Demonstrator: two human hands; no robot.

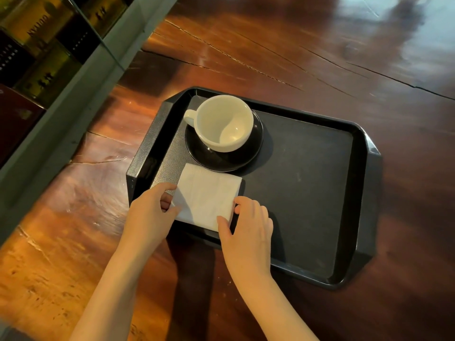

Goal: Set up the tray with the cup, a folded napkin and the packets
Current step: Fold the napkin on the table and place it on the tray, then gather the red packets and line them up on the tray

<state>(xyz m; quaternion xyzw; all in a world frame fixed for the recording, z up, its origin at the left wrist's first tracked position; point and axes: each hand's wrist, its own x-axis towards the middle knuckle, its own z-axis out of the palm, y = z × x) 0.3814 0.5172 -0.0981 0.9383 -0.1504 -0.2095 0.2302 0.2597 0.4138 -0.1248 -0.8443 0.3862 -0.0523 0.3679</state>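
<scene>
I have both hands on the folded napkin (206, 195), which lies flat in the near left corner of the black tray (307, 193), just in front of the dark saucer (246, 156) that carries the white cup (222, 123). My left hand (152, 207) pinches the napkin's left edge, thumb and fingertips closed on the paper; my right hand (246, 230) has its grip closed on the near right corner, thumb on top. The napkin sits a little skewed against the tray's rim. To finish this step well, I judge I should square it to the near edge with small nudges from both sides, press the fold flat, then lift both hands straight up so the light paper does not drag. It should stay clear of the saucer. The right half of the tray is bare; no packets show on the wooden desk (320, 57).
</scene>
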